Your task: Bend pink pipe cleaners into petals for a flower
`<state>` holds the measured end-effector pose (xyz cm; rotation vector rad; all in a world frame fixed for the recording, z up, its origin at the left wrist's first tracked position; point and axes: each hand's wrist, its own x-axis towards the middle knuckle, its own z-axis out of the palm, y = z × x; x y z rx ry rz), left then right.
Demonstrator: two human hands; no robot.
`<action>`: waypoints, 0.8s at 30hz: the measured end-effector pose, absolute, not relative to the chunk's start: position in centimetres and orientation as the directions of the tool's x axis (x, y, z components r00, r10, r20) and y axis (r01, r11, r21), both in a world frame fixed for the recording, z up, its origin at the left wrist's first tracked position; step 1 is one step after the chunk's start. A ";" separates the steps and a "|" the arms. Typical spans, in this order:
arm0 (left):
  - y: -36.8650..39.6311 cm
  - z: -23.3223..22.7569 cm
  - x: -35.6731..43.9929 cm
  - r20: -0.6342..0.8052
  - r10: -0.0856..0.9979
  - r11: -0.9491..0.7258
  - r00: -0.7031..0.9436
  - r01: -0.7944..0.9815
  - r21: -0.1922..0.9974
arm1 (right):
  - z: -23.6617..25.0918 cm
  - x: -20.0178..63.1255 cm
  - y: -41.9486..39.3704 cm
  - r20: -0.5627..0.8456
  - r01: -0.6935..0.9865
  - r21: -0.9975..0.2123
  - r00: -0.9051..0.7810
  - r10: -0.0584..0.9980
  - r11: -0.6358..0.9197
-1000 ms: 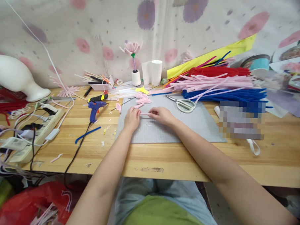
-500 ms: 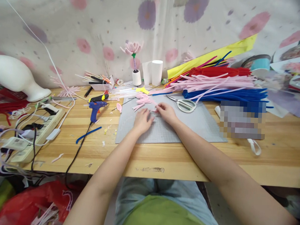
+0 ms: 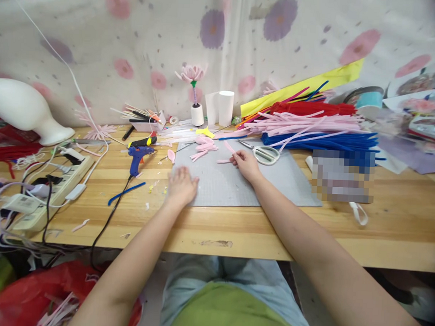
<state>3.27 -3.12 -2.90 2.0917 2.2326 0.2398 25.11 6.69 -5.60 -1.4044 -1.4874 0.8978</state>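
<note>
Since a second ago the left hand (image 3: 181,185) has let go and slid back to the near edge of the grey cutting mat (image 3: 289,180), lying flat, open and empty. Farther in, the right hand (image 3: 245,163) alone pinches a bent pink pipe cleaner piece (image 3: 228,154), just beside the scissors (image 3: 264,154). Held by one end only, the piece could spring out of shape, I judge. Its gripped end is hidden under the fingers.

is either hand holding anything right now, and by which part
The right hand pinches a short pink pipe cleaner piece by its near end. The left hand rests flat on the grey mat, holding nothing.
</note>
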 end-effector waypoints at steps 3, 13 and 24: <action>-3.4 -2.3 0.9 0.184 0.944 0.260 -0.274 0.961 0.096 | -5.9 24.9 6.8 0.167 0.436 -0.891 0.054 0.985 0.127; 0.5 -2.9 3.7 0.035 0.877 -0.468 0.479 0.836 0.284 | -5.8 24.7 6.4 0.173 0.505 -0.855 0.067 0.983 0.116; 0.4 -0.4 -1.0 0.642 0.755 -0.071 -0.133 0.957 0.282 | -4.6 24.1 5.1 0.214 0.513 -0.846 0.076 0.974 0.146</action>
